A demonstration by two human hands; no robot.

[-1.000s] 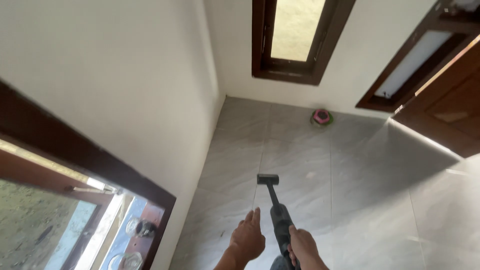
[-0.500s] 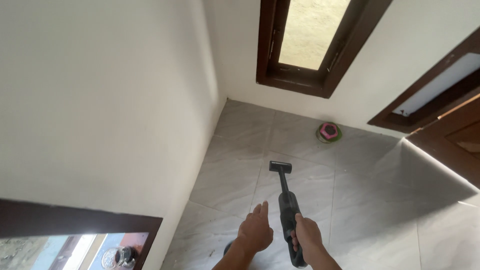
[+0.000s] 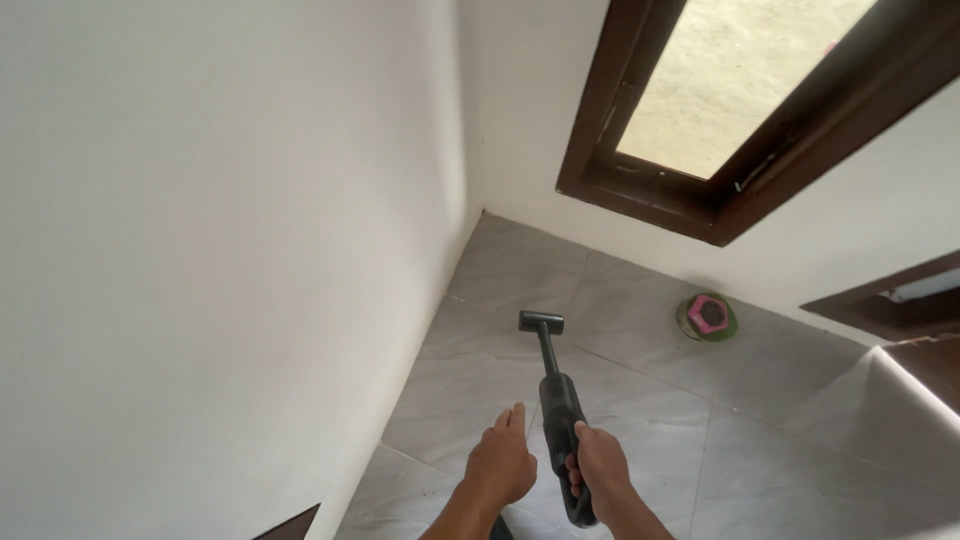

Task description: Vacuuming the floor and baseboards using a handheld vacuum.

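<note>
Down at the bottom of the view, the right hand (image 3: 598,468) has its fingers (image 3: 574,478) clenched round the rear grip of a dark handheld vacuum (image 3: 556,410). Its long axis runs straight away from the person, with the nozzle (image 3: 541,322) resting on the grey tiled floor (image 3: 640,400) toward the corner. The left hand (image 3: 500,462) hovers just beside the body, fingers released, holding nothing

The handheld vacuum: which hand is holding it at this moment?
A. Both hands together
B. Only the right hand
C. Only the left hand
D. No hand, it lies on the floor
B: the right hand is closed around the handle of the dark handheld vacuum, while the left hand is open beside it, fingers extended, not gripping it.
</note>
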